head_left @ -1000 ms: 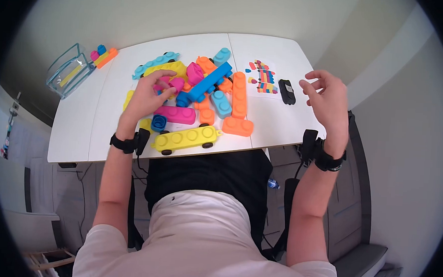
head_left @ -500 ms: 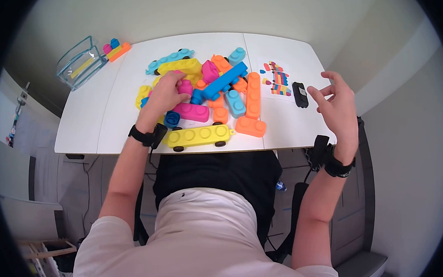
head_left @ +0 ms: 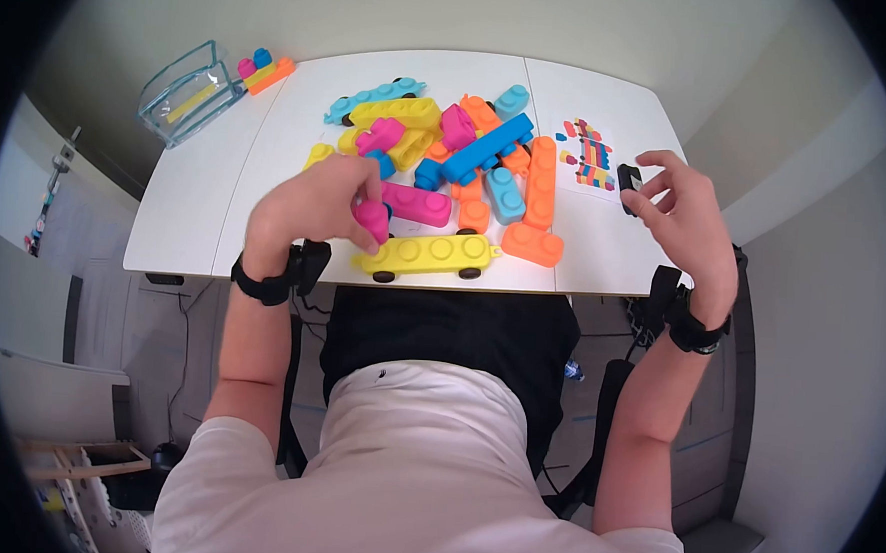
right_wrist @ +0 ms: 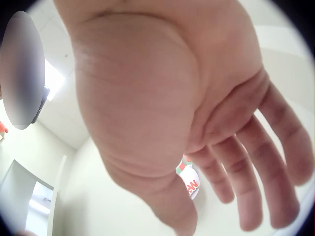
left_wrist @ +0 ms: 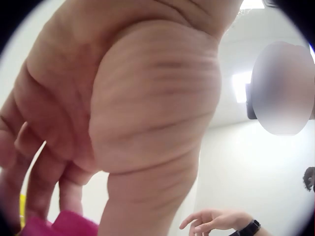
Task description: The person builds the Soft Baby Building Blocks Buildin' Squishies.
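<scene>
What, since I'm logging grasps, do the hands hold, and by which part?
The left hand pinches a pink block by opposite sides, finger contact partly hidden; the right hand holds nothing.

Left hand (head_left: 314, 205) partly covered a pink block (head_left: 371, 220), cropped below in the left wrist view | right hand (head_left: 685, 204) hid part of a black device (head_left: 626, 182) | printed sheet (head_left: 591, 156) bore details too small to read | a large oval (left_wrist: 283, 88) was blurred

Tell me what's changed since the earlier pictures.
The left hand has taken a pink block from the pile and brought it toward the near side, close to the left end of the yellow car. The right hand stays empty; the car and long blue block haven't moved.
</scene>
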{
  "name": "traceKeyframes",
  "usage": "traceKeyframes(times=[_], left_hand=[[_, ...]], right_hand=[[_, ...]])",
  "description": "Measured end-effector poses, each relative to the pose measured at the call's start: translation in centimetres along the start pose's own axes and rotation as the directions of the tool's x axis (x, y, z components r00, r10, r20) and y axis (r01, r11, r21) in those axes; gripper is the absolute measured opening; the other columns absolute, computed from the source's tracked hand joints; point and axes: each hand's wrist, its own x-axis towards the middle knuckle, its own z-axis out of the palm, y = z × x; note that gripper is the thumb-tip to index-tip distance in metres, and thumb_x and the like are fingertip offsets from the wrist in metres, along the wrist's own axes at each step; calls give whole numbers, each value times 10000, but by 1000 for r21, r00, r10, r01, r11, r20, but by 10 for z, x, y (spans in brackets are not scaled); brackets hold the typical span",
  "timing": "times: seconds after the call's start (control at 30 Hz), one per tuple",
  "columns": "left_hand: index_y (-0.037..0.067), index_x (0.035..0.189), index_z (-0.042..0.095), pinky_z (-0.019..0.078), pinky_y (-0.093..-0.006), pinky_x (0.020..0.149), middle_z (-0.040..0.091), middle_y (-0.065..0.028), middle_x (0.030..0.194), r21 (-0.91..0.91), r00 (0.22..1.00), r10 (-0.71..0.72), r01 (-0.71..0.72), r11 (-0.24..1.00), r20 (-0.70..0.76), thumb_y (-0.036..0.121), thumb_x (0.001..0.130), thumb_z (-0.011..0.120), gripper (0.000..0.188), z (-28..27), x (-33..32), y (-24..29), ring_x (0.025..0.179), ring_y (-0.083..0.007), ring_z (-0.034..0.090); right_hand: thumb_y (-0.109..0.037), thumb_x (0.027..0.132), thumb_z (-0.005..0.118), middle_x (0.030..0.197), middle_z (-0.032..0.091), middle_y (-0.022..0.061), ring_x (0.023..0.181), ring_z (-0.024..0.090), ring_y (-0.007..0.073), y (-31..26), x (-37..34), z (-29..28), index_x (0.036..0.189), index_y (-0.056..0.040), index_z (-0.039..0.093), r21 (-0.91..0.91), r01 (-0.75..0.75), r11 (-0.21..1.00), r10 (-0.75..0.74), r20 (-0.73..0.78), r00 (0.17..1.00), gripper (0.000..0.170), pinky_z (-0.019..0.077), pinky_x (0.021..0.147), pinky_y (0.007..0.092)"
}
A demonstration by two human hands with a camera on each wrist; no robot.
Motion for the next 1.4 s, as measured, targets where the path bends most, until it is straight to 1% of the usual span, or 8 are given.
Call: traceKeyframes(times=[0.07, 0.23, 0.43, 0.57, 0.73, 0.93, 1.13, 1.4], left_hand=[[46, 942, 664, 545, -389, 752, 701, -93, 915, 51, 997, 57, -59, 997, 45, 161, 549, 1063, 572, 9, -6, -3, 878, -281, 695], [63, 982, 611, 540, -455, 825, 698, -133, 962, 144, 997, -25, 15, 990, 69, 143, 575, 1034, 593, 39, 2, -11, 999, -385, 691], [63, 1018, 616, 549, -470, 843, 713, -141, 986, 153, 1000, -11, 8, 988, 20, 135, 580, 1027, 606, 43, -4, -6, 1010, -397, 690], [32, 1000, 661, 582, -475, 805, 749, -163, 963, 164, 995, 64, -50, 985, -77, 103, 541, 1018, 585, 50, -3, -10, 988, -408, 733], [73, 1046, 663, 577, -492, 816, 747, -145, 973, 288, 999, -23, 35, 957, -47, 149, 587, 1017, 584, 58, -5, -1, 1001, -397, 731], [98, 1034, 606, 554, -484, 820, 727, -96, 992, 279, 996, -56, 72, 958, -65, 159, 577, 1033, 628, 62, -8, 0, 1009, -383, 702], [95, 1037, 595, 560, -499, 800, 727, -122, 970, 316, 991, -39, 78, 946, -129, 166, 574, 1045, 649, 71, -11, 4, 1005, -407, 706], [95, 1061, 575, 557, -517, 798, 728, -134, 994, 266, 990, -5, 44, 963, -144, 153, 604, 1029, 646, 78, -8, -4, 1029, -424, 707]], right_hand=[[-177, 930, 857, 815, 765, 112, 644, 692, 184, -4, 4, 6, 1274, 13, 713, 40, 61, 997, -65, 129, 989, 419, 552, 635, 345], [-89, 935, 782, 827, 766, 104, 678, 715, 226, -17, 6, 14, 1275, 6, 696, 53, 154, 987, -161, 172, 972, 364, 562, 673, 360], [-134, 947, 702, 933, 781, 140, 917, 758, 362, -34, 11, 61, 1246, -65, 701, -42, 235, 971, -221, 222, 950, 308, 594, 811, 481], [-94, 907, 711, 1138, 768, 140, 1012, 757, 356, -44, 10, 143, 1268, -42, 713, 148, 567, 810, -585, 140, 799, 365, 608, 838, 449], [-12, 907, 668, 1401, 663, 129, 1065, 747, 378, -71, -7, 194, 1285, -38, 717, -91, 522, 848, -474, 310, 824, 381, 613, 862, 493], [-28, 909, 689, 1243, 652, 138, 1061, 738, 343, -51, 5, 228, 1273, -52, 690, -91, 611, 787, -560, 313, 767, 365, 615, 793, 495], [-33, 902, 714, 1104, 629, 130, 1039, 715, 340, -56, 6, 236, 1112, -45, 674, -115, 562, 819, -540, 176, 823, 214, 608, 760, 462], [17, 886, 706, 1085, 642, 152, 1039, 693, 364, -53, 8, 250, 1095, -31, 693, -21, 558, 830, -555, 63, 829, 214, 596, 849, 489]])
